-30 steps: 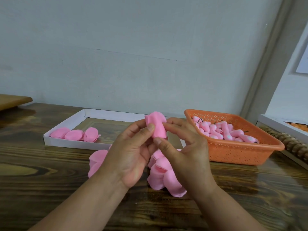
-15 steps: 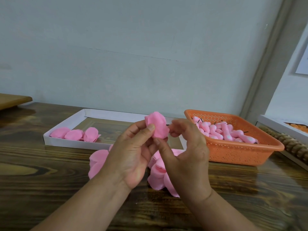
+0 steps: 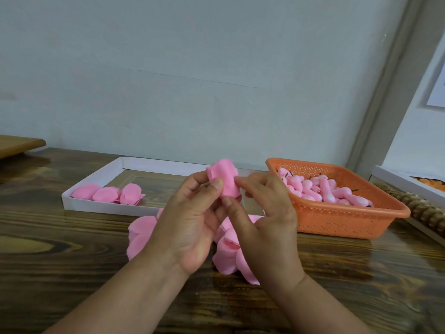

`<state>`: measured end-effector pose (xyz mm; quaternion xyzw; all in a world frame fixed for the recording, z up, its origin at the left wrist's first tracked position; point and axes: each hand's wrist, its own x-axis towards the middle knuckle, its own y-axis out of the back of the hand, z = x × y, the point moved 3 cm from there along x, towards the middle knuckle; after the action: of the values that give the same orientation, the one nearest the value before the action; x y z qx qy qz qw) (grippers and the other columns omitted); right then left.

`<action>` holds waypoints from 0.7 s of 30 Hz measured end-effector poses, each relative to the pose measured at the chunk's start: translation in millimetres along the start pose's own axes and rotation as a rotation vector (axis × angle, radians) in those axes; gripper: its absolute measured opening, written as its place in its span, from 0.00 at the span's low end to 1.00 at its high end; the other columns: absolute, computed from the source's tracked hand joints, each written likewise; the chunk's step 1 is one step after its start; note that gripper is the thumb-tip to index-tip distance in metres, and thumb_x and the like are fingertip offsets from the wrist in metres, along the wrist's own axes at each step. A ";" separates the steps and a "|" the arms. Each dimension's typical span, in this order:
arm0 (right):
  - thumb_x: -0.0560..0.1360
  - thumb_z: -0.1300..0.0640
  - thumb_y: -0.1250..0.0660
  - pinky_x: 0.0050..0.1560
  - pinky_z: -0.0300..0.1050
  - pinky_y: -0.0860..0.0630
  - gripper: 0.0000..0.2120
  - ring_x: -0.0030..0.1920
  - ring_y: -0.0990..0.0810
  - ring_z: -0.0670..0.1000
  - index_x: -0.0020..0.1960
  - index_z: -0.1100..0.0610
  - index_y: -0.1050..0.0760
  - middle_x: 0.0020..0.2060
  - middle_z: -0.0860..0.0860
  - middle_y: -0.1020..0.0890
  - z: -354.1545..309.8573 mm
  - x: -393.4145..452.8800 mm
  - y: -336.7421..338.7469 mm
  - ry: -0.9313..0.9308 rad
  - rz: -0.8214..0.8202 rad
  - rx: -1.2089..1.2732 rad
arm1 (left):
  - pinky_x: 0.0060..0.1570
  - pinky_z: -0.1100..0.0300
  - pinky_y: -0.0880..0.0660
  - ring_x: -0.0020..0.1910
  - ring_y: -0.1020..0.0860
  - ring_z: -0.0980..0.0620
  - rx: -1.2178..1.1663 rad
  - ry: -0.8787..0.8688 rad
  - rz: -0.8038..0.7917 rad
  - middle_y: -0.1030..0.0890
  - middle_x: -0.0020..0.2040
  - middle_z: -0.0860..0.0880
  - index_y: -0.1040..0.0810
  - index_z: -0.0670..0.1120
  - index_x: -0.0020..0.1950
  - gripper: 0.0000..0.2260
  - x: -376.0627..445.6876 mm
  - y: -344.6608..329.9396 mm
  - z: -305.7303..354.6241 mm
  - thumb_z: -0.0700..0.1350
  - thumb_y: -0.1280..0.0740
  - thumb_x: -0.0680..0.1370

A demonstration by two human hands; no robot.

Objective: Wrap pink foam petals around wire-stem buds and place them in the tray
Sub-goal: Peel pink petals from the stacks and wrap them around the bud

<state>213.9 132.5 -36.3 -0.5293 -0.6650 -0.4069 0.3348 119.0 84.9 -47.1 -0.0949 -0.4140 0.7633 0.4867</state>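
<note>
A pink petal-wrapped bud is held upright above the table, in front of the white tray. My left hand pinches it between thumb and fingers. My right hand touches its lower right side, thumb at the base and fingers curled beside it. Its wire stem is hidden by my hands. Three finished pink buds lie at the tray's left end. Loose pink petals are piled on the table under my hands.
An orange perforated basket at the right holds several unwrapped pink buds with wire stems. A white box and a beaded wooden piece sit at the far right edge. A wooden board lies at far left. The wall stands close behind.
My right fingers lifted off the bud's front and now sit at its right side and base. The petal wrap has turned slightly in my left hand.
</note>
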 end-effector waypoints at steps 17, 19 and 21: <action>0.69 0.66 0.27 0.55 0.17 0.44 0.15 0.57 0.25 0.45 0.55 0.60 0.19 0.52 0.51 0.21 8.4 11.4 9.1 -0.157 -0.306 0.155 | 0.38 0.61 0.20 0.39 0.17 0.51 0.090 -0.023 -0.046 0.15 0.45 0.44 0.19 0.42 0.46 0.08 -1.9 -1.8 0.9 0.39 0.33 0.67; 0.68 0.65 0.26 0.56 0.20 0.40 0.15 0.56 0.24 0.47 0.54 0.60 0.19 0.52 0.51 0.21 7.7 9.7 9.0 -0.141 -0.265 0.131 | 0.37 0.61 0.20 0.39 0.17 0.51 0.093 -0.020 -0.044 0.15 0.45 0.44 0.21 0.41 0.48 0.10 -2.4 -2.2 0.9 0.39 0.33 0.68; 0.68 0.62 0.28 0.55 0.28 0.33 0.14 0.54 0.23 0.48 0.53 0.60 0.19 0.49 0.50 0.20 5.4 7.4 7.9 -0.106 -0.208 0.100 | 0.36 0.62 0.21 0.39 0.17 0.51 0.098 -0.023 -0.043 0.15 0.45 0.44 0.22 0.41 0.50 0.11 -3.1 -3.0 1.6 0.39 0.33 0.68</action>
<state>220.0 141.4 -30.7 -0.4610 -0.7526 -0.3769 0.2811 121.7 82.0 -44.7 -0.0534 -0.3836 0.7731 0.5023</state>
